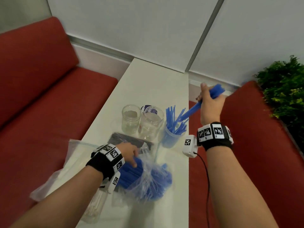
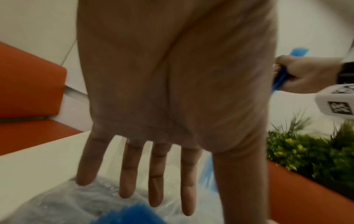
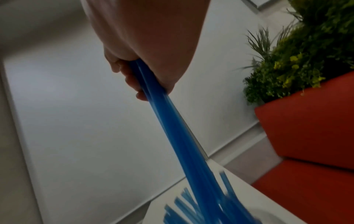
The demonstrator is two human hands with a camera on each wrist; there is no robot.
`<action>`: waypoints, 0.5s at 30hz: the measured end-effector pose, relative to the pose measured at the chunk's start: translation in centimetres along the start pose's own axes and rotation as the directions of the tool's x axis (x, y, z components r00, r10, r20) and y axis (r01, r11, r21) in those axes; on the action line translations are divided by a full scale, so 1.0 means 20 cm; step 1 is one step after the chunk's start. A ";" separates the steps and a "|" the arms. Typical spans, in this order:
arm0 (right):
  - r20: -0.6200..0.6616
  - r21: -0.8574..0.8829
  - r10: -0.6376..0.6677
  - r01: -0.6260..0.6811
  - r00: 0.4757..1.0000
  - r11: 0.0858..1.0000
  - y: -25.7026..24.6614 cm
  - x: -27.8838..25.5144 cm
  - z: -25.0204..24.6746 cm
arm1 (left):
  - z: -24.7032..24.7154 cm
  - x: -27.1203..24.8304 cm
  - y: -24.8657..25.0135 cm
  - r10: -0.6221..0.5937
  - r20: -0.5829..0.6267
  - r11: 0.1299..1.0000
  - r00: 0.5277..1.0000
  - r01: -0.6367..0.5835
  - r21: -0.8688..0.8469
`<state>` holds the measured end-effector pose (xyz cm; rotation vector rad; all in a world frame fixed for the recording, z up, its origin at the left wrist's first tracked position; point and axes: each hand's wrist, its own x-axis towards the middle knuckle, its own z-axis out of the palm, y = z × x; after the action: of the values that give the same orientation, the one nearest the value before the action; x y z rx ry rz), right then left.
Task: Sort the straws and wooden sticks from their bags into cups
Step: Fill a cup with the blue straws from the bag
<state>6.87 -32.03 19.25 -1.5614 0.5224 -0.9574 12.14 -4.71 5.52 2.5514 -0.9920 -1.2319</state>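
Feeding a bundle of blue plastic straws into the blue-tinted plastic cup is the step in hand. The right hand has its grip closed round the bundle near its upper end, holding it on a slant from 1 o'clock, with the lower tips at the cup mouth among the straws already standing there. The left hand lies with fingers straight and spread on the crumpled clear plastic bag of remaining blue straws at 6 o'clock on the white worktop, steadying it and gripping nothing.

Recommendation: bring the bundle closer to upright before releasing, since the standing straws fan outward and could deflect slanted tips past the rim. The cup stands close to the worktop's right edge, so a sideways push risks tipping it; lower gently and release only once the tips are well inside.

Two empty clear jars stand just beside the cup at 9 o'clock. A flat bag of dark straws lies in front of them. A clear bag of pale wooden sticks lies at 7 o'clock, judged not yet sorted.
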 end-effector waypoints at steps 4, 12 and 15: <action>-0.017 -0.054 0.092 -0.092 0.996 0.994 0.24 0.00 0.04 | 0.13 0.06 -0.06 -0.105 0.084 0.951 0.991 0.076 0.299; 0.077 -0.173 0.198 -0.183 0.977 0.968 0.55 -0.07 0.00 | 0.20 0.16 -0.10 -0.035 0.086 0.939 0.996 0.003 0.345; 0.062 -0.171 0.135 -0.123 0.989 0.977 0.53 -0.07 -0.01 | 0.16 0.17 -0.09 -0.012 0.112 0.943 0.994 -0.026 0.332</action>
<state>7.71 -33.53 8.72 -1.6838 0.6578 -0.7699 12.23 -5.00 0.49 2.7443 -1.3381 -1.3181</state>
